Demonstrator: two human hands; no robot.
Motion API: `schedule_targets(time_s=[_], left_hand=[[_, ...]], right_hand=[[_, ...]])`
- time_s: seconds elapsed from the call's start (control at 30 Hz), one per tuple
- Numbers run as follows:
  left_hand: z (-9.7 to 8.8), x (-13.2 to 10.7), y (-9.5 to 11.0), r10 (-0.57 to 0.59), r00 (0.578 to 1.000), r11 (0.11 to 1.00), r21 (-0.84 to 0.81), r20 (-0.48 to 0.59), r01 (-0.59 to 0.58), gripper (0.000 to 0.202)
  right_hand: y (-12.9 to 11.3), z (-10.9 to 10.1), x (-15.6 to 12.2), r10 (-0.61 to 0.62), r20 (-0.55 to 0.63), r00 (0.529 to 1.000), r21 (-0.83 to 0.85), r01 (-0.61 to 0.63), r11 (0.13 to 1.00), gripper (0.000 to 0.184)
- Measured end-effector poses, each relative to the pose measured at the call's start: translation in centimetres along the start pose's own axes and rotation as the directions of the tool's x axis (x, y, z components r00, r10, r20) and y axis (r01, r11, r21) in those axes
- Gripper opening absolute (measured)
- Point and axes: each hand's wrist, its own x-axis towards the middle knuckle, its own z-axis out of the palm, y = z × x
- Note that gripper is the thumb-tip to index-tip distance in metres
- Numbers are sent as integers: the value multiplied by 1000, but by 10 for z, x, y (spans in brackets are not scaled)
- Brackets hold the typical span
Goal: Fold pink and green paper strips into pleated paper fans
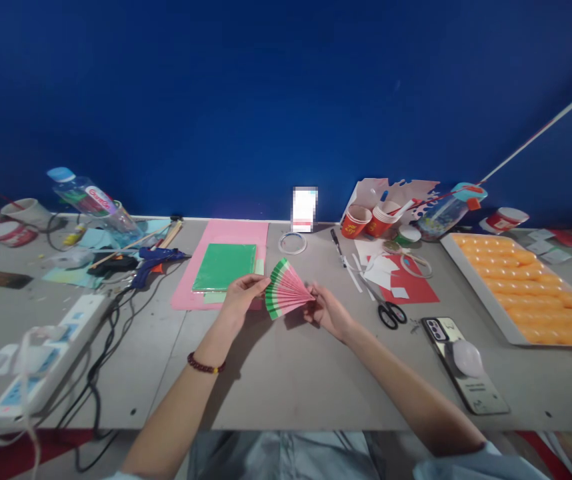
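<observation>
Pink-and-green pleated fan (290, 291): between both hands
Left hand (242, 295): pinches its green rim
Right hand (330, 312): pinches its narrow end
Risk: hard pulling could tear pleats (thin paper, I'd guess)

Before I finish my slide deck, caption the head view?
Left hand and right hand hold a pleated fan over the table.

Craft workspace, blue glue gun (150, 261), scissors (389, 307), red paper (422, 288), 1 grey worktable (286, 387)
</observation>
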Motion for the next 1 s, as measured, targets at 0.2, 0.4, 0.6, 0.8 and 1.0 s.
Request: schedule_targets(time_s=[0.2, 0.4, 0.6, 0.8, 1.0], left_hand=[[1, 1, -5, 33, 999, 999, -2, -42, -34, 28], [3, -1, -5, -5, 1000, 1000, 7, 2, 5, 29], [2, -1, -5, 41, 999, 999, 17, 16, -42, 28], [4, -3, 0, 44, 998, 992, -123, 34, -39, 35], [15, -14, 1, 86, 974, 995, -71, 211, -72, 58]], right_hand=[[-3, 6, -5, -105, 51, 993, -120, 111, 987, 32], [-4, 10, -7, -190, -29, 981, -129, 185, 974, 27], [-2, 6, -5, -184, -88, 979, -111, 174, 979, 28], [-2, 6, -7, -105, -23, 994, -227, 97, 969, 21], [-3, 16, -15, -52, 164, 985, -442, 120, 889, 23]])
